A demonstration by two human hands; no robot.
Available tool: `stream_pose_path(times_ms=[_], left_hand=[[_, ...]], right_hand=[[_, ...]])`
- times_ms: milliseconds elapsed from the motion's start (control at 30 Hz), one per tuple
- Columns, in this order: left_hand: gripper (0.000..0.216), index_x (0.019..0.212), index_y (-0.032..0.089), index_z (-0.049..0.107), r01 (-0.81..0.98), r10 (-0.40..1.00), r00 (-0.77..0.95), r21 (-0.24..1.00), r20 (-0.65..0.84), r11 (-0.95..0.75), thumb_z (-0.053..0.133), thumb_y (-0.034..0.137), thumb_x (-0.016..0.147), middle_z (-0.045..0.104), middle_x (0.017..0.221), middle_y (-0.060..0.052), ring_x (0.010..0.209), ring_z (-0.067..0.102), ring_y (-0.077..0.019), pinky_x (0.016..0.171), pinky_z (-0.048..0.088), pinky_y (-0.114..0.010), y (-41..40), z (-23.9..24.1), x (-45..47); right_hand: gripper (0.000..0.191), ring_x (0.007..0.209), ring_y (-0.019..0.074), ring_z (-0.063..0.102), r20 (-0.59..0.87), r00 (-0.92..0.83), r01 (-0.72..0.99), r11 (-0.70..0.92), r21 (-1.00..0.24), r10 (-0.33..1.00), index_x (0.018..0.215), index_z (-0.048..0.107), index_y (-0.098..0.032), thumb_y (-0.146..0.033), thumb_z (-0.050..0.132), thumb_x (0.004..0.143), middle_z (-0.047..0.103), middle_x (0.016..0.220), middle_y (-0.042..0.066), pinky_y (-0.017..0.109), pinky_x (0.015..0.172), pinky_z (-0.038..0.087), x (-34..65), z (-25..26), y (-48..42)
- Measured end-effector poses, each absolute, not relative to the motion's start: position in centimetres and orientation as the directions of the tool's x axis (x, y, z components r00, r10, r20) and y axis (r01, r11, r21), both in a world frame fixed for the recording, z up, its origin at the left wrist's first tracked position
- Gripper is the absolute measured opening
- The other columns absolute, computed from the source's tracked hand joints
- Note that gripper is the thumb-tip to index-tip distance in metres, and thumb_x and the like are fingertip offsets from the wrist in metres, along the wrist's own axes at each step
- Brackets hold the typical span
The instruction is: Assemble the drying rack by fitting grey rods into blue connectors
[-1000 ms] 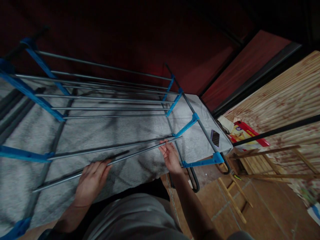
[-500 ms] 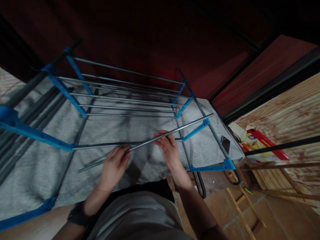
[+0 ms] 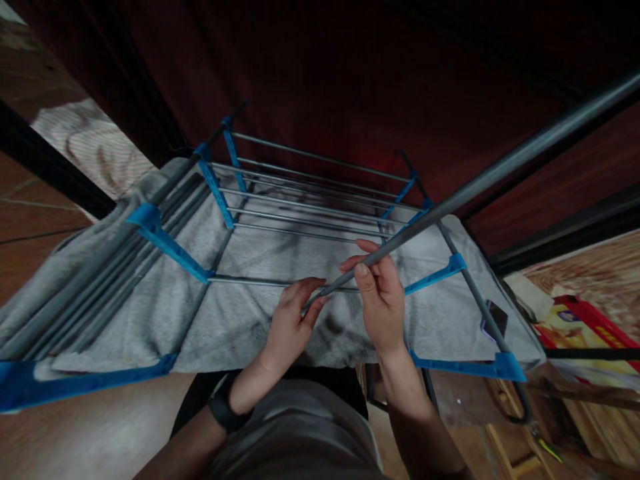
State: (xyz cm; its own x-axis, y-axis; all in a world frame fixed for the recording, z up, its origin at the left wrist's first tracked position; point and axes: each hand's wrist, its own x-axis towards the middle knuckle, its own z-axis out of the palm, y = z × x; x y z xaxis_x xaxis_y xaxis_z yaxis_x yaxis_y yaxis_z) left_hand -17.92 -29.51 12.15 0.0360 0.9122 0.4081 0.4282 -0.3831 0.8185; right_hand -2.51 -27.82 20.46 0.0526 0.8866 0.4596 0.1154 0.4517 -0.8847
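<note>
My left hand (image 3: 290,319) pinches the lower end of a grey metal tube (image 3: 465,193). Farther up the same tube, my right hand (image 3: 384,300) holds it between thumb and fingers. The tube slants up to the right, its far end running out of view. Beneath it lies a rack frame of grey tubes with blue plastic brackets (image 3: 173,247). Several thin crossbars (image 3: 305,207) join the far brackets. One nearer crossbar (image 3: 245,281) runs from a left bracket behind my hands towards the right bracket (image 3: 437,275).
Several loose tubes (image 3: 133,267) lie at the left on the grey cloth (image 3: 260,333). A phone (image 3: 495,320) rests by the right side tube. Beyond it are a red and yellow box (image 3: 580,327) and a wooden ladder-like frame (image 3: 520,460) on the floor.
The tube has swung up at its right end, towards the camera, and both hands have turned with it. My view has shifted left, so the rack appears farther right.
</note>
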Motion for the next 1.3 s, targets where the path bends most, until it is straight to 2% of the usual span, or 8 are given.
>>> stream_pose_path(times_ms=[167, 333, 500, 667, 867, 1033, 1167, 1300], left_hand=[[0.022, 0.118, 0.024, 0.071, 0.412, 0.918, 0.021, 0.833, 0.397, -0.37, 0.056, 0.028, 0.102, 0.073, 0.117, -0.006, 0.114, 0.067, -0.0211, 0.102, 0.053, -0.036, -29.7, 11.6, -18.4], [0.021, 0.115, 0.024, 0.071, 0.388, 0.914, -0.006, 0.843, 0.405, -0.371, 0.055, 0.023, 0.101, 0.073, 0.113, -0.006, 0.11, 0.068, -0.02, 0.1, 0.054, -0.035, -29.6, 11.1, -18.8], [0.021, 0.114, 0.024, 0.071, 0.319, 0.933, -0.049, 0.89, 0.358, -0.325, 0.056, 0.023, 0.099, 0.073, 0.112, -0.005, 0.108, 0.068, -0.0185, 0.098, 0.053, -0.034, -29.8, 11.2, -19.0], [0.015, 0.101, 0.022, 0.073, 0.134, 0.972, -0.148, 0.978, 0.18, -0.161, 0.06, 0.028, 0.094, 0.075, 0.101, -0.004, 0.097, 0.069, -0.0183, 0.09, 0.053, -0.032, -29.8, 10.8, -19.1], [0.018, 0.091, 0.02, 0.073, -0.198, 0.977, -0.176, 0.976, -0.125, 0.089, 0.073, 0.036, 0.082, 0.074, 0.088, -0.003, 0.087, 0.07, -0.019, 0.081, 0.052, -0.032, -29.7, 10.4, -18.8], [0.03, 0.09, 0.018, 0.074, -0.484, 0.929, -0.116, 0.837, -0.351, 0.255, 0.086, 0.034, 0.068, 0.073, 0.085, -0.002, 0.083, 0.071, -0.0184, 0.076, 0.051, -0.029, -29.9, 9.9, -18.7], [0.038, 0.094, 0.018, 0.074, -0.598, 0.899, -0.038, 0.73, -0.437, 0.33, 0.091, 0.031, 0.063, 0.075, 0.09, -0.003, 0.088, 0.072, -0.0183, 0.077, 0.052, -0.028, -30.1, 8.8, -18.8], [0.036, 0.077, 0.017, 0.067, -0.643, 0.881, -0.045, 0.688, -0.471, 0.335, 0.094, 0.036, 0.064, 0.076, 0.103, -0.005, 0.091, 0.073, -0.0176, 0.08, 0.055, -0.03, -30.1, 7.5, -19.0]], right_hand=[[0.03, 0.093, 0.0173, 0.067, 0.569, 0.005, 0.381, 0.525, -0.761, 0.822, 0.13, 0.064, -0.025, -0.037, 0.054, 0.104, 0.07, 0.1, 0.003, 0.032, 0.084, 0.056, -1.4, 21.6, -27.8], [0.033, 0.103, 0.0202, 0.069, 0.581, -0.17, 0.565, 0.562, -0.604, 0.796, 0.136, 0.062, -0.026, -0.03, 0.049, 0.106, 0.071, 0.116, 0.007, 0.035, 0.09, 0.057, -0.9, 20.6, -28.0], [0.048, 0.105, 0.0234, 0.068, 0.497, -0.334, 0.714, 0.56, -0.421, 0.801, 0.155, 0.046, -0.024, -0.024, 0.042, 0.107, 0.071, 0.117, 0.011, 0.038, 0.092, 0.059, -1.2, 18.5, -28.4], [0.056, 0.101, 0.0253, 0.065, 0.372, -0.427, 0.804, 0.535, -0.261, 0.824, 0.16, 0.039, -0.025, -0.017, 0.041, 0.105, 0.069, 0.111, 0.01, 0.041, 0.091, 0.058, -1.5, 16.7, -28.8], [0.066, 0.107, 0.0266, 0.064, 0.17, -0.447, 0.858, 0.475, -0.197, 0.878, 0.161, 0.038, -0.027, -0.007, 0.041, 0.098, 0.068, 0.12, 0.011, 0.041, 0.096, 0.056, -1.7, 13.7, -28.8], [0.066, 0.114, 0.0272, 0.064, 0.07, -0.418, 0.887, 0.423, -0.184, 0.906, 0.158, 0.045, -0.026, -0.004, 0.04, 0.096, 0.069, 0.126, 0.011, 0.041, 0.101, 0.053, -2.1, 11.2, -28.9], [0.067, 0.118, 0.027, 0.065, 0.026, -0.411, 0.893, 0.408, -0.188, 0.911, 0.155, 0.049, -0.024, -0.001, 0.037, 0.094, 0.069, 0.13, 0.013, 0.041, 0.103, 0.052, -2.2, 9.8, -28.9], [0.069, 0.123, 0.0266, 0.065, 0.011, -0.43, 0.885, 0.424, -0.193, 0.903, 0.156, 0.048, -0.023, 0.001, 0.033, 0.093, 0.068, 0.135, 0.013, 0.042, 0.104, 0.051, -2.4, 8.5, -29.0]])
